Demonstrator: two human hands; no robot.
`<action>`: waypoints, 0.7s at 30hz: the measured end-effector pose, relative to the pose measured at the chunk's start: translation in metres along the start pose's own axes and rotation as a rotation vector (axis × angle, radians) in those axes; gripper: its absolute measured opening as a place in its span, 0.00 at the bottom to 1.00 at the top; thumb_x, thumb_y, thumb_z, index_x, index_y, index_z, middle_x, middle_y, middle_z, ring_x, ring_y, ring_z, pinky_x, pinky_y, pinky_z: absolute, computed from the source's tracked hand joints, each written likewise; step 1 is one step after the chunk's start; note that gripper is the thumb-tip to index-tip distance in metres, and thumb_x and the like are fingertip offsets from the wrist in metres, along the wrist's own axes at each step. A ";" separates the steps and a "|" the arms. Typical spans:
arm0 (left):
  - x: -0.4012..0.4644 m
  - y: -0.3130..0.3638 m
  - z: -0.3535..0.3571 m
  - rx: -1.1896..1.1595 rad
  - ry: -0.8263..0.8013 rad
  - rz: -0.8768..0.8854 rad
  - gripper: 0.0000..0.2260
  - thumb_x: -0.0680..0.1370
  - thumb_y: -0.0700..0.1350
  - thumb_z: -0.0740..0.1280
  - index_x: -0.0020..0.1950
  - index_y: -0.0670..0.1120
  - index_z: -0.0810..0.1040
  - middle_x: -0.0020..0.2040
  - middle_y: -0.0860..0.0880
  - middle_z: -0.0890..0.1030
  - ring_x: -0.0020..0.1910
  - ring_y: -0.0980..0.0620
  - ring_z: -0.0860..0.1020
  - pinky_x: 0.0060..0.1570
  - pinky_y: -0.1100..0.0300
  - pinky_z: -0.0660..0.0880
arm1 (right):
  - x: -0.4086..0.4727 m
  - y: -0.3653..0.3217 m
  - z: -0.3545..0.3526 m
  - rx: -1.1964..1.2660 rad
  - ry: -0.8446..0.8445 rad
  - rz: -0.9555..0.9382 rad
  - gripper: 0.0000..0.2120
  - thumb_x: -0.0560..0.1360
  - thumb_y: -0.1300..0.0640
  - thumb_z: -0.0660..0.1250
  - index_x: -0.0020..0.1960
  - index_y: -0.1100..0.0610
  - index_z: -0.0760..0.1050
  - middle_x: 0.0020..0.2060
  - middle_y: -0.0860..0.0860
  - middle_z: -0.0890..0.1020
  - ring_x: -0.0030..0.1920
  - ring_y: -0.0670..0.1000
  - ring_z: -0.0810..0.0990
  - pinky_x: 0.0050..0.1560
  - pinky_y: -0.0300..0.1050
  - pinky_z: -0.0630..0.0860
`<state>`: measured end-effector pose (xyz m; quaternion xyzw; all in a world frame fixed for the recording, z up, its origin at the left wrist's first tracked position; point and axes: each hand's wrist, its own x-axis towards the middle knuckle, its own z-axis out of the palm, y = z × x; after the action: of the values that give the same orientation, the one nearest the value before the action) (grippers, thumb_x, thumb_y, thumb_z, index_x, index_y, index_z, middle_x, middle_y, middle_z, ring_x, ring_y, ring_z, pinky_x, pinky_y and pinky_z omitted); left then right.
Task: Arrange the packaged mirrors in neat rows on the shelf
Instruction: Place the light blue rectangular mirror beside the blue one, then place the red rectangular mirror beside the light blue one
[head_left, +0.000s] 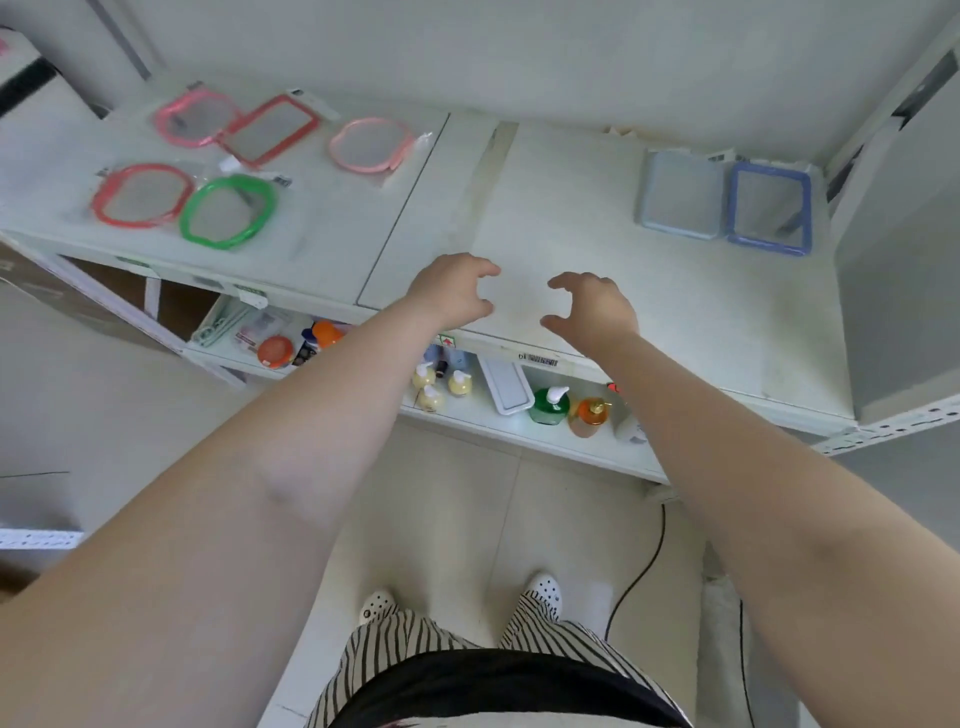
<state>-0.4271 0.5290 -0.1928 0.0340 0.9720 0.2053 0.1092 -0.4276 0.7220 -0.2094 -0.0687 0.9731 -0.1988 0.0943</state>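
**A:** Item one, the hands. How do they stand?

**B:** Both arms are stretched forward over the front edge of the white shelf (571, 218). Left hand (453, 293): fingers curled into a loose claw, thumb below, grasping nothing. Right hand (592, 306): the same pose mirrored, fingers bent, empty. The two face each other with a bare patch of shelf between them (whether the fingertips touch the surface, I cannot tell).

**A:** Item two, the packaged mirrors.

**B:** Seven, all lying flat. On the left part of the shelf: a pink round mirror (195, 117) at the back, a red rectangular mirror (270, 130) overlapping its edge, a pale pink round mirror (369, 144) apart to the right. In front of those: a red round mirror (140, 195) and a green round mirror (227, 210), touching. On the far right, well apart from the hands: a grey-blue rectangular mirror (680, 195) just beside a blue rectangular mirror (770, 215).

**A:** Anything else?

**B:** Lower shelf (488, 415): pump bottles, among them a green bottle (549, 406) and an orange bottle (589, 418). Striped trousers (395, 639) and white shoes (544, 590) below.
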 end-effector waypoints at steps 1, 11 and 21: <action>-0.009 -0.013 -0.003 -0.002 0.005 -0.013 0.25 0.74 0.45 0.68 0.71 0.51 0.70 0.70 0.49 0.73 0.69 0.48 0.70 0.67 0.56 0.68 | -0.003 -0.013 0.007 -0.003 -0.002 -0.010 0.24 0.74 0.51 0.68 0.69 0.49 0.70 0.63 0.52 0.76 0.67 0.54 0.69 0.56 0.48 0.72; -0.109 -0.189 -0.029 0.029 0.004 -0.067 0.18 0.69 0.45 0.69 0.59 0.50 0.78 0.57 0.44 0.80 0.59 0.42 0.77 0.54 0.53 0.76 | -0.034 -0.171 0.094 -0.059 -0.067 -0.066 0.25 0.73 0.52 0.69 0.69 0.48 0.70 0.63 0.51 0.76 0.67 0.54 0.69 0.58 0.47 0.71; -0.134 -0.303 -0.079 -0.033 0.043 -0.097 0.16 0.69 0.45 0.67 0.56 0.50 0.80 0.55 0.45 0.82 0.56 0.42 0.79 0.51 0.52 0.78 | -0.018 -0.297 0.142 -0.108 -0.102 -0.108 0.26 0.72 0.51 0.70 0.69 0.49 0.70 0.62 0.54 0.76 0.67 0.56 0.70 0.59 0.52 0.74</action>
<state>-0.3205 0.2066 -0.2191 -0.0196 0.9711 0.2163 0.0986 -0.3513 0.4014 -0.2160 -0.1362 0.9712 -0.1469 0.1291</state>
